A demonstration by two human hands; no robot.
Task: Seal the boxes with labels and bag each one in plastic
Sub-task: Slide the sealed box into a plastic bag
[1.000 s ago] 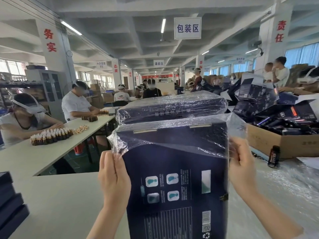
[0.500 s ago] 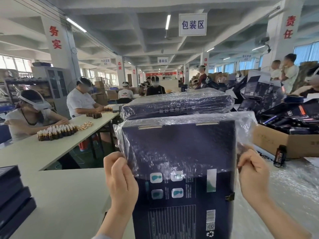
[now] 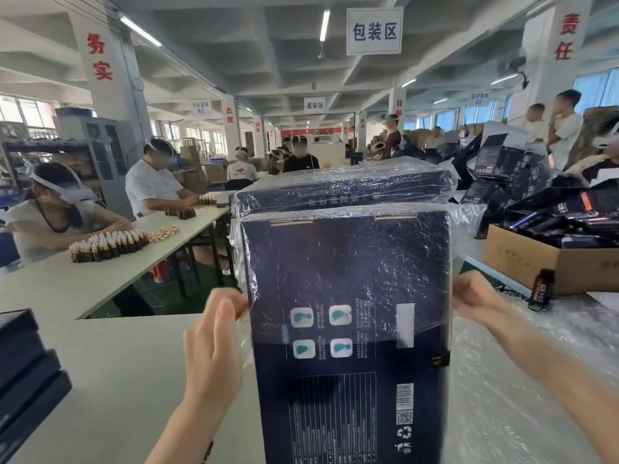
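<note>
Box (image 3: 348, 380): dark, upright between the hands, plastic bag (image 3: 348, 262) covering its upper half. Left hand (image 3: 214, 343) and right hand (image 3: 475, 296) each pinch a bag edge. Recommended: draw both sides down evenly.

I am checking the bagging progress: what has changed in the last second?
The left hand and right hand drew the plastic bag further down the dark blue box, from above the icons to past their first row. Both keep pinching its edges; the wrapped box behind stayed put.
</note>
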